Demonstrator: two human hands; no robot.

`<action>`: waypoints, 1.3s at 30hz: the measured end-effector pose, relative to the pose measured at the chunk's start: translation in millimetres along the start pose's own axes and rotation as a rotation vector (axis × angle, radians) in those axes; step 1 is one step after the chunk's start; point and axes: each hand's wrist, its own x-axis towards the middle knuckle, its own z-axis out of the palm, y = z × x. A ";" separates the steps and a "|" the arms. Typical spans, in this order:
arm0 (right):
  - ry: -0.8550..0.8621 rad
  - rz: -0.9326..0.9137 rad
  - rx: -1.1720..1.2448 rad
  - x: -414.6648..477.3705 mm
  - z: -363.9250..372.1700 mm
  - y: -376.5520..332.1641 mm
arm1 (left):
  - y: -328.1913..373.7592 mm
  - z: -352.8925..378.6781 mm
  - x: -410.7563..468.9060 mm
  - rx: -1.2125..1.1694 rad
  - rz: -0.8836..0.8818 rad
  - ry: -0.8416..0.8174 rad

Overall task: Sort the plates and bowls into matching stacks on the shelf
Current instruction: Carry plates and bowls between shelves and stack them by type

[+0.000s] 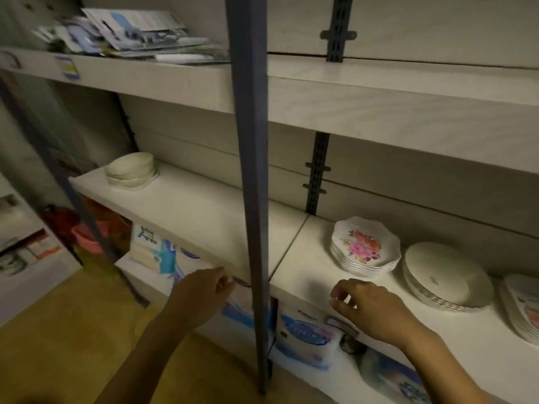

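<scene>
Flower-print scalloped white plates (365,246) sit stacked flat on the pale shelf (306,272), faces up, so round there's no real long axis. They're up and to the right of the right hand (370,309), which is nearer, fingers (339,290) loosely spread and empty. Left hand (201,290) curls at the shelf edge; can't tell if it's pinching anything. Plain white round plates (446,277) are just beside, cream bowls (131,170) far left.

bowls (131,169) far left on shelf (204,211), plate stacks (366,247) right
</scene>
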 end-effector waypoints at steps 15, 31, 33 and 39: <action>0.119 0.007 0.067 85.0 37.4 -210.1 | -227.8 -95.8 -8.3 0.079 -0.024 0.061; 0.136 0.008 -0.102 286.9 41.9 -322.7 | -394.3 -169.1 119.7 0.041 -0.153 0.106; 0.119 0.034 -0.076 316.9 44.0 -335.2 | -411.6 -179.2 145.0 0.020 -0.153 0.096; 0.121 0.085 -0.062 392.6 48.7 -372.3 | -464.6 -199.0 211.9 0.030 -0.146 0.048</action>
